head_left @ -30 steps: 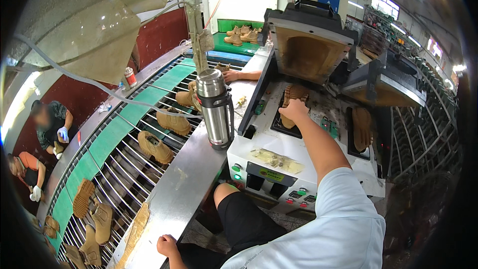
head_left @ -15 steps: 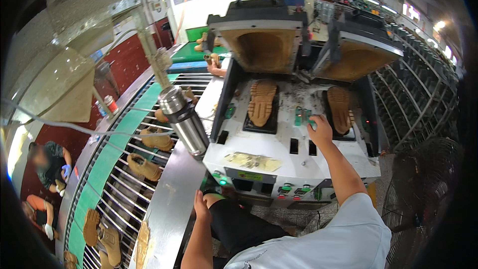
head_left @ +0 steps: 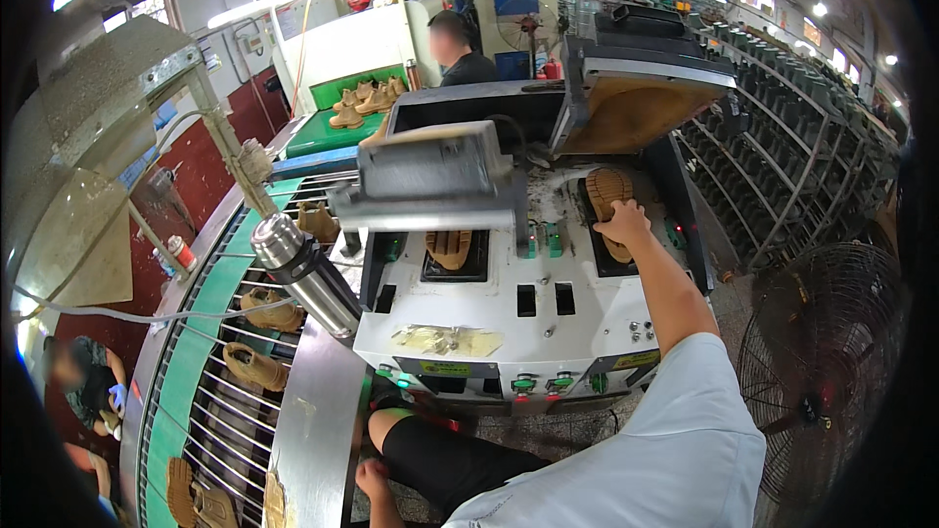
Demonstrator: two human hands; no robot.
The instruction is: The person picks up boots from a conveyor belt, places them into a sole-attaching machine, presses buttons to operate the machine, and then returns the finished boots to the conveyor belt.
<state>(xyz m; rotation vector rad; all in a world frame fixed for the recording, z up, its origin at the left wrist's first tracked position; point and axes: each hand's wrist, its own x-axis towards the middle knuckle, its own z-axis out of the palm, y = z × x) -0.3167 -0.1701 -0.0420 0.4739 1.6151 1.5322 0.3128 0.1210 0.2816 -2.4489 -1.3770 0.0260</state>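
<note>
Person wears a v. pale tee (head_left: 616, 450), off-wht w/ a bluish-grey cast, thin-looking fabric w/ soft creases, s/s cut, the rt sleeve (head_left: 685, 381) loose & ending in a plain hem abv the elbow. A bit of small dk print (head_left: 489, 510) sits on the shirt front nr the lower edge of the head view, too tiny to make out. Blk shorts (head_left: 455, 460), matte w/ a few folds, reach approx to the knee (head_left: 384, 422); L hand (head_left: 372, 478), R hand (head_left: 624, 224) & R forearm (head_left: 675, 298) all bare.
</note>
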